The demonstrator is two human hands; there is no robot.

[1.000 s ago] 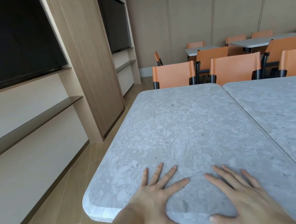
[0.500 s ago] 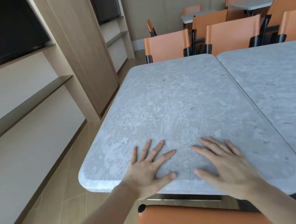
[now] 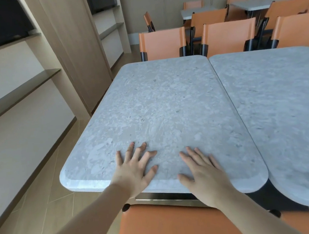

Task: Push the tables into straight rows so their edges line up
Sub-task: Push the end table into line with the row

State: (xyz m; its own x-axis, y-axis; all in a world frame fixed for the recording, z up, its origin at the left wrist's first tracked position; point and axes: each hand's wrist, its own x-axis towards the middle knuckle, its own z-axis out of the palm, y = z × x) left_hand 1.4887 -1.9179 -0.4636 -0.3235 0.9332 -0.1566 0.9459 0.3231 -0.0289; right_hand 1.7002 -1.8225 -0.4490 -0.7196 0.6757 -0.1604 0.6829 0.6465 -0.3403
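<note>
A grey speckled stone table [image 3: 160, 104] stands in front of me. A second table [image 3: 285, 103] of the same kind stands to its right, with a thin dark seam between their long sides. The right table's near edge reaches closer to me than the left table's. Their far edges look nearly level. My left hand [image 3: 134, 168] lies flat with spread fingers on the left table near its front edge. My right hand [image 3: 203, 170] presses flat beside it, fingers straight.
An orange chair back [image 3: 173, 227] sits right below me, tucked under the left table. Several orange chairs [image 3: 163, 43] line the far side, with more tables [image 3: 198, 12] behind. A wall with shelves [image 3: 19, 93] runs along the left, across a strip of wood floor [image 3: 49, 194].
The table has slid away from me and my arms have stretched out. The camera has tipped downward, bringing the orange chair below me into view.
</note>
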